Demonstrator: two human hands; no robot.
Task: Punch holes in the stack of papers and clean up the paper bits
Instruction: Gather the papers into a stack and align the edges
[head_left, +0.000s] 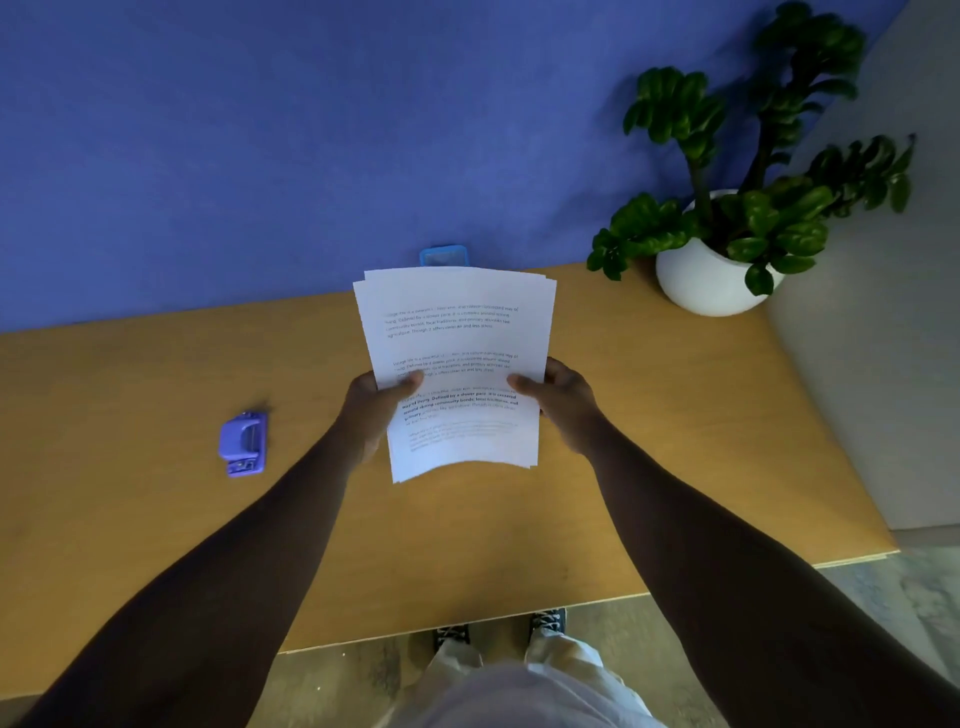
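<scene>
Up close, the left thumb (410, 383) lies pressed across the printed face of the stack of papers (457, 364), at its left edge, while the other fingers of the left hand (371, 410) are tucked behind the sheets and hidden. On the opposite edge the right thumb (522, 385) presses onto the same face, and the right hand (563, 402) wraps round the back, so both hands pinch the stack between thumb and fingers. The stack is held above the wooden table (156, 519), slanting away from the person, its top edges slightly fanned so that several sheets show, and its lower edge bowed. Blocks of printed text run across the top sheet.

Well to the left of the stack, a purple hole punch (242, 443) rests on the table, apart from both hands. Just behind the top edge of the stack, a small blue-framed object (443, 256) stands against the blue wall (260, 156); what it is cannot be told. To the right of the stack and further back, a leafy green plant (753, 156) sits in a round white pot (706, 280) at the table's far corner. Below the stack, past the near edge of the table, two shoes (546, 620) and pale trousers show on the floor.
</scene>
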